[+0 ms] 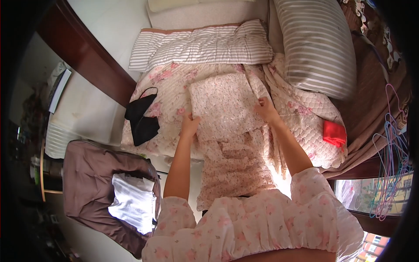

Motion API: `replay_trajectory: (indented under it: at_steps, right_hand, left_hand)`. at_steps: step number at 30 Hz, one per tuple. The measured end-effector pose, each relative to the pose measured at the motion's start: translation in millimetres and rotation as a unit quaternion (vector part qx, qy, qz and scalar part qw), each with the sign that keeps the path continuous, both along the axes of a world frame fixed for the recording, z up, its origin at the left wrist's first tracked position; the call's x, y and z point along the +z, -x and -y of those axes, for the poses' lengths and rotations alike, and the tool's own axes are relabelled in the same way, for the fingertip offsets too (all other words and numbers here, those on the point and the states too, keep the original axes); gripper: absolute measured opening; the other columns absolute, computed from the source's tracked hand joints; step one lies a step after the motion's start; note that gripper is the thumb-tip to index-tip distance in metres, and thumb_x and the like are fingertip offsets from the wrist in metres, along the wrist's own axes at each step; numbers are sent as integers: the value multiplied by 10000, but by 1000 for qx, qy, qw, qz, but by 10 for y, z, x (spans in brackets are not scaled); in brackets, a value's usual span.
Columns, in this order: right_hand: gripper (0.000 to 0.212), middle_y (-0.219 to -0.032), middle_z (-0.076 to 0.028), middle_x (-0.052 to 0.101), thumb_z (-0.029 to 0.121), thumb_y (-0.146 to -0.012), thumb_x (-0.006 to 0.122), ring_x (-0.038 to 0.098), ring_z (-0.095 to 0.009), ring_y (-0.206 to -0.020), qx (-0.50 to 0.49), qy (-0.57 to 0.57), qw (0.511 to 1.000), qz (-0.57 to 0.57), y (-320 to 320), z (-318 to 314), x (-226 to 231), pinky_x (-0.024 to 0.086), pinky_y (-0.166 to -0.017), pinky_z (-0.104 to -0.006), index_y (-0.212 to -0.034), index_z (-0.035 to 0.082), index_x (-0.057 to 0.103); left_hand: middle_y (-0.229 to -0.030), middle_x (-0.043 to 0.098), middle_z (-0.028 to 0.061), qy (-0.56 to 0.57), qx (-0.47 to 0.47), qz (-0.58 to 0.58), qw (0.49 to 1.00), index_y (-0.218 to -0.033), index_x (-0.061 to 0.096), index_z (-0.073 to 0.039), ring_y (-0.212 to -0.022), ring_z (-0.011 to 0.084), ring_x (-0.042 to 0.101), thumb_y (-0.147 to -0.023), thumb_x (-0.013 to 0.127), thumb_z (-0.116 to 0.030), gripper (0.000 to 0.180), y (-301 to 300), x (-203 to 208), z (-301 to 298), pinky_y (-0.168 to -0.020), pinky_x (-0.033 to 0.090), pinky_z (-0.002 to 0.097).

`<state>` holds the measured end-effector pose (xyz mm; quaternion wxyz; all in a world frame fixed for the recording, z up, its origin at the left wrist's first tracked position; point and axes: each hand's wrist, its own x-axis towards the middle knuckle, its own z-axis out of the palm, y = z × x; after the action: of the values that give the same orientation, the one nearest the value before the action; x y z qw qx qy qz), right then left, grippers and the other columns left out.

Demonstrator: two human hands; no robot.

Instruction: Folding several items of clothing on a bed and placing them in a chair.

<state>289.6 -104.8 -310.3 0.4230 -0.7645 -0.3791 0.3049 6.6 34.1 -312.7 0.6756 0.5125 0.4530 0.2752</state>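
Observation:
A pale garment with a small floral print (227, 102) lies spread on the bed, its upper part flat like a panel. At its left edge my left hand (190, 125) is closed, fingers pinching the cloth. My right hand (265, 110) is closed on the opposite edge, a little farther from me. Gathered, ruffled cloth in the same print (231, 168) runs from the panel down toward my body; whether it is one piece with the panel I cannot tell. A black strappy garment (142, 118) rests on the bed to the left.
Under the garments is a quilted floral bedcover (301, 107). A striped cushion (200, 46) lies at the back, with a larger one (321, 43) at right. Folded red cloth (334, 133) sits near the right edge. Hangers (388, 166) hang at far right. White cloth (133, 201) lies on a brown-covered chair (94, 174).

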Motion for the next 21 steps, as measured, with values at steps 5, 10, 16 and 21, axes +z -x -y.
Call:
replay_trajectory:
  at_steps: [5,10,16,21]
  right_hand:
    - [470,-1254,-180,466,234,-832,555,488,-320,-1109,49,-128,937,321,440,-178,332,402,-918,-358,-1257,90,415]
    - [457,-1406,-74,308,399,-892,407,239,-268,-1318,156,-39,863,479,708,-348,-286,161,-1055,-502,-1305,206,392]
    - [453,-1420,-54,286,389,-927,357,241,-263,-1313,212,-26,865,454,548,-366,-181,157,-1070,-449,-1344,213,349]
    - [424,-1385,-77,342,264,-924,402,284,-271,-1291,311,-37,875,370,375,271,-90,231,-1046,-418,-1334,168,351]
  left_hand:
    - [-1224,467,170,-543,8,-297,785,-1218,473,-85,-1127,340,425,-780,585,-206,468,-318,442,143,-965,328,432]
    - [-1289,458,86,-662,-69,-318,675,-1217,503,-154,-1195,288,401,-841,501,-305,406,-404,-129,210,-1011,262,452]
    - [-1254,497,66,-678,-96,-303,663,-1196,528,-157,-1165,268,436,-862,467,-284,363,-195,-190,123,-1000,295,416]
    - [-1299,437,128,-659,-154,-276,683,-1252,457,-113,-1182,310,413,-857,481,-193,404,434,-200,391,-983,315,417]
